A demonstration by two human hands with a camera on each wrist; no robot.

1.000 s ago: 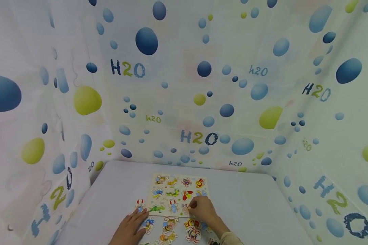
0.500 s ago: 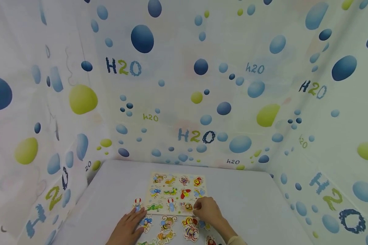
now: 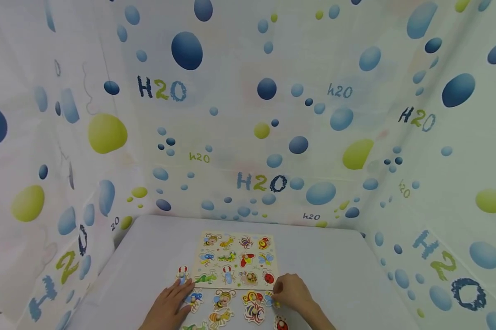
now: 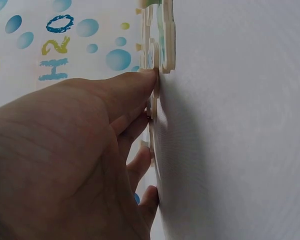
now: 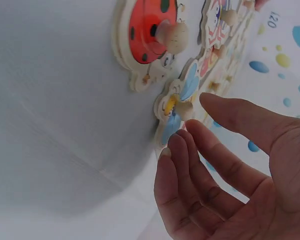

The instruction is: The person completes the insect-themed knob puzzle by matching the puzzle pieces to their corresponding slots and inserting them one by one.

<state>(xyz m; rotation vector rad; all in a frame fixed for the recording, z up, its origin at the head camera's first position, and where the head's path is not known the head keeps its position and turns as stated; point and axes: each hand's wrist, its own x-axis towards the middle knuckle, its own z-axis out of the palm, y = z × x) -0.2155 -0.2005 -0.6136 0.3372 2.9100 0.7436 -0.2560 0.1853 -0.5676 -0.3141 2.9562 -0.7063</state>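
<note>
My left hand [image 3: 168, 305] lies flat at the lower left corner of the puzzle board [image 3: 221, 285], its fingertips touching the stag beetle piece [image 3: 183, 273] and the thumb beside a blue mosquito-like piece [image 3: 195, 299]. In the left wrist view the thumb and fingertips of the left hand [image 4: 75, 145] rest on piece edges. My right hand [image 3: 293, 292] is at a blue-winged dragonfly piece [image 3: 268, 299]. In the right wrist view, thumb and index finger of the right hand [image 5: 225, 175] are spread about the knob of that dragonfly piece [image 5: 172, 127], with a gap showing.
Loose knobbed pieces lie below the board: a bee [image 3: 224, 299], a striped insect [image 3: 220, 317], a spider [image 3: 255, 312], a ladybug [image 3: 281, 323] and a green insect [image 3: 196, 326]. The white table [image 3: 334, 266] meets a printed curtain [image 3: 215, 123] behind and at both sides.
My right hand has moved from the board's lower right slots, down and right to the dragonfly piece. The snail and ladybug pictures it covered now show. My left hand stays by the stag beetle piece.
</note>
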